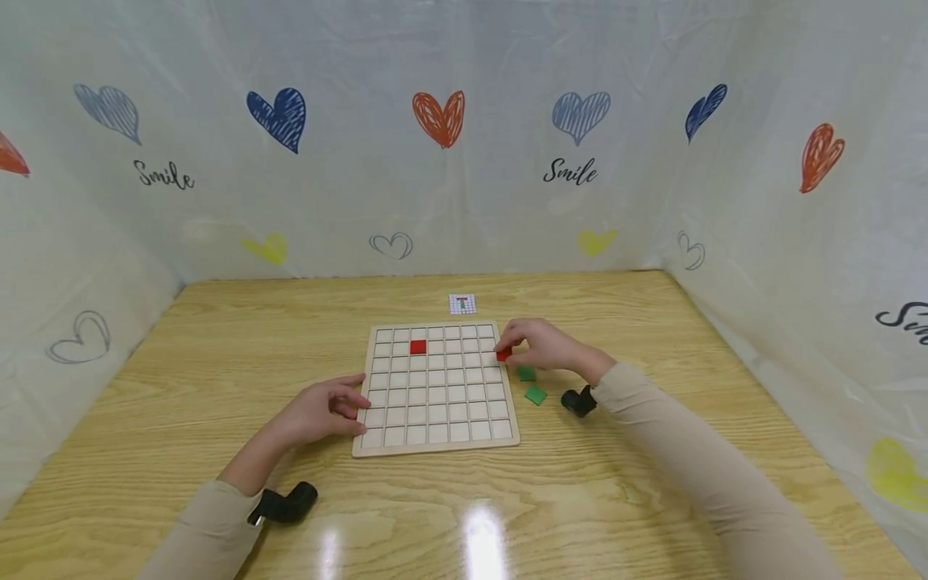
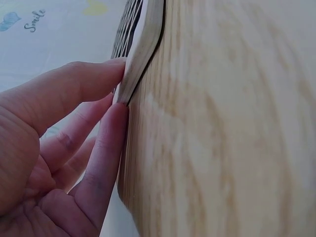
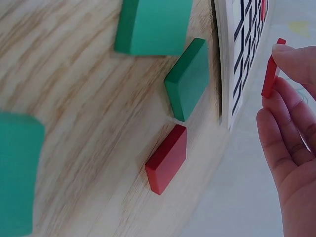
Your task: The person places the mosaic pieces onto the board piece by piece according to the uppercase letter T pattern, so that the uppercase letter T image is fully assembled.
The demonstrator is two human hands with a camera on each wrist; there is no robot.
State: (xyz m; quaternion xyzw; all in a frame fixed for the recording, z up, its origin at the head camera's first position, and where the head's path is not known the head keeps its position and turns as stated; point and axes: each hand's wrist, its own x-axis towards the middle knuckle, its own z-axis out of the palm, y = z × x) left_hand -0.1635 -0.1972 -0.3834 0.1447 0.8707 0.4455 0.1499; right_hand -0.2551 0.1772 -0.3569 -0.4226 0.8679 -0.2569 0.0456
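A square wooden grid board (image 1: 437, 417) lies on the table, and one red tile (image 1: 418, 347) sits in a cell of its second row. Along the board's left edge my left hand (image 1: 319, 412) rests with spread fingers; in the left wrist view thumb and fingertips touch the rim. My right hand (image 1: 540, 345) pinches another red tile (image 3: 272, 74) between thumb and fingers, at the board's right edge. Below this hand on the table are green tiles (image 1: 536, 395). The right wrist view also shows a red tile (image 3: 167, 160) lying beside a green tile (image 3: 190, 81).
Behind the board lies a small card (image 1: 461, 304) printed with a red and green T-shaped pattern on a grid. A pale curtain (image 1: 500, 217) with hearts surrounds the wooden table (image 1: 254, 338) at the back and sides. Each wrist wears a black camera mount (image 1: 290, 503).
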